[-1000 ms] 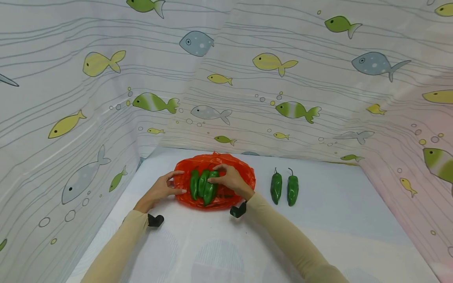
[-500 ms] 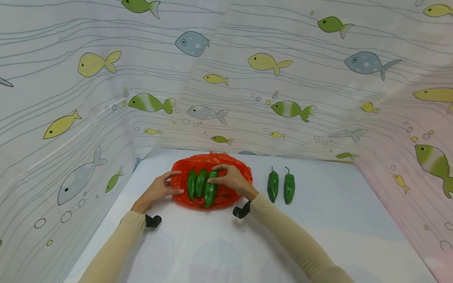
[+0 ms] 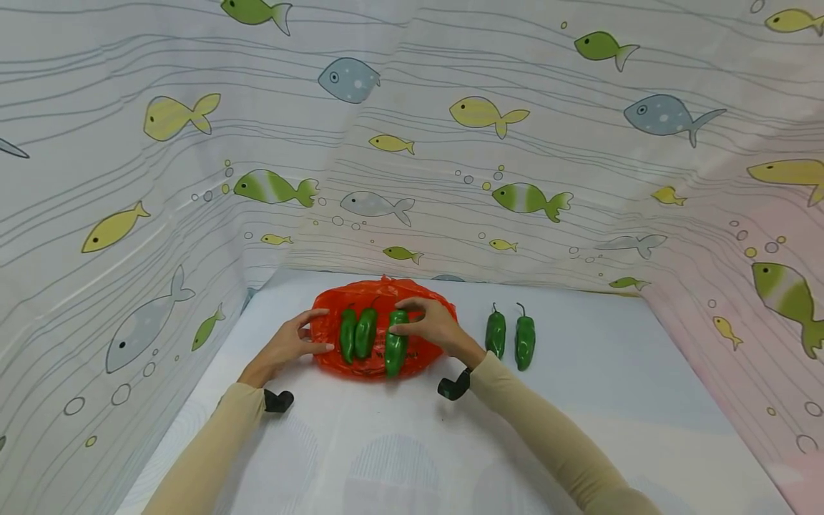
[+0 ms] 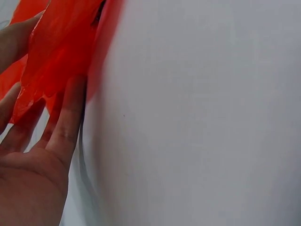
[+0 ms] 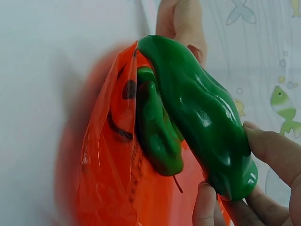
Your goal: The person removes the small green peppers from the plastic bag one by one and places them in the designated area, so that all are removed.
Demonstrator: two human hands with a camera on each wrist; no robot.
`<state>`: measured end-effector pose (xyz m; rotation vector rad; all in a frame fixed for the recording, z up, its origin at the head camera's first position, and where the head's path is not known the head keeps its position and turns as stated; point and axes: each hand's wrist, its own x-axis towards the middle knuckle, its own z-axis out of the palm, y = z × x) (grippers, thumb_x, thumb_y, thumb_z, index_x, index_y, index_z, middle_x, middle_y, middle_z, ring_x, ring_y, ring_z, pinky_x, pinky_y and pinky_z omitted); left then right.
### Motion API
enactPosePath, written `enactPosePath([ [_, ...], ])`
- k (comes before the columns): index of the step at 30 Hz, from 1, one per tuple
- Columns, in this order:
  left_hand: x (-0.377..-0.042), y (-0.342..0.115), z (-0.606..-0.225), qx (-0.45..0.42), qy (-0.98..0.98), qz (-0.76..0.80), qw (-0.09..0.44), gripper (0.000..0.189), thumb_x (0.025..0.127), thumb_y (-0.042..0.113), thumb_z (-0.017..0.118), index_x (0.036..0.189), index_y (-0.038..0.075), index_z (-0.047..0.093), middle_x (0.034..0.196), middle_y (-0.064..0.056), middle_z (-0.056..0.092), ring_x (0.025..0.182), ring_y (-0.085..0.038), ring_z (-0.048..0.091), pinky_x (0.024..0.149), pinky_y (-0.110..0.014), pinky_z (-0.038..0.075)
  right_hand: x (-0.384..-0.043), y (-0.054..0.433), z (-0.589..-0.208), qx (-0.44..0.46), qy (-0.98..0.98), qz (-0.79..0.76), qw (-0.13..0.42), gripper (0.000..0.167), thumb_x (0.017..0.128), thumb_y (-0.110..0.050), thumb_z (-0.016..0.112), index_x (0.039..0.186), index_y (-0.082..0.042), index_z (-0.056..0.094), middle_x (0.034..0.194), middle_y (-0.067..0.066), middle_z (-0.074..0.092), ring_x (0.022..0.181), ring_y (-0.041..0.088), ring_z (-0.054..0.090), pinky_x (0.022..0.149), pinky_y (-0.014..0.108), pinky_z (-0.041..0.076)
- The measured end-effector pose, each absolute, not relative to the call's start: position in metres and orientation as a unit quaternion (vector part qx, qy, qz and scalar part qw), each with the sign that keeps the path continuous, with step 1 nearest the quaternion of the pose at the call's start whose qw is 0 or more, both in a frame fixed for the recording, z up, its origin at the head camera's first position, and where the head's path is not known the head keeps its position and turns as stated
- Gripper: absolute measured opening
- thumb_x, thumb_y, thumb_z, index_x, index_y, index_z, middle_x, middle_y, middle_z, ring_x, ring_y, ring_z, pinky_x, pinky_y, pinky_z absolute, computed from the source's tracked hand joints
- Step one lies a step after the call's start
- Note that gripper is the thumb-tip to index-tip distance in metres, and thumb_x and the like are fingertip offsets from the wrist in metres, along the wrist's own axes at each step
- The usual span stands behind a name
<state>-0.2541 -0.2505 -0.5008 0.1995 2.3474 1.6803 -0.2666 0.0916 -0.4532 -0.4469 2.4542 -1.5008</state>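
Observation:
My right hand (image 3: 430, 325) pinches a glossy green pepper (image 3: 395, 347) near its top end, over the red plastic bag (image 3: 376, 372). In the right wrist view the pepper (image 5: 202, 113) slants across the bag's opening, thumb and fingers round its lower end. Two more green peppers, one on the left (image 3: 347, 335) and one beside it (image 3: 365, 333), lie within the bag. At the bag's left rim, my left hand (image 3: 286, 347) holds the plastic. The left wrist view shows fingers (image 4: 68, 113) against the red film, partly hidden by it.
Right of the bag, two green peppers lie on the white table (image 3: 579, 400): a nearer-left one (image 3: 496, 332) and a right one (image 3: 525, 342). Fish-printed sheeting (image 3: 438, 164) encloses the back and both sides.
My right hand has shifted right with its pepper, opening a gap between it and the two peppers in the bag. The left hand stays at the bag's rim.

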Motion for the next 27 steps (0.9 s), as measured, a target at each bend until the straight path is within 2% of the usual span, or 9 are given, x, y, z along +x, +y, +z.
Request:
enactPosePath([
  [8,-0.257,-0.25,-0.502,0.062,0.81,0.57,0.124,0.083,0.086,0.016,0.085,0.156,0.013,0.04,0.153,-0.023,0.041,0.128,-0.043,0.051,0.092,-0.039,0.057,-0.266,0.104,-0.448,-0.161,0.838,-0.511,0.106,0.064,0.083,-0.037,0.088,0.138,-0.013,0.065,0.132,-0.001,0.063,0.109,0.021,0.062,0.093,0.041,0.052],
  [27,-0.256,-0.25,-0.501,0.056,0.815,0.563,0.127,0.081,0.086,0.017,0.086,0.155,0.013,0.042,0.151,-0.023,0.043,0.128,-0.042,0.053,0.091,-0.037,0.057,-0.266,0.139,-0.44,-0.133,0.83,-0.531,0.11,0.064,0.083,-0.033,0.088,0.139,-0.013,0.063,0.128,0.001,0.064,0.107,0.022,0.065,0.09,0.042,0.056],
])
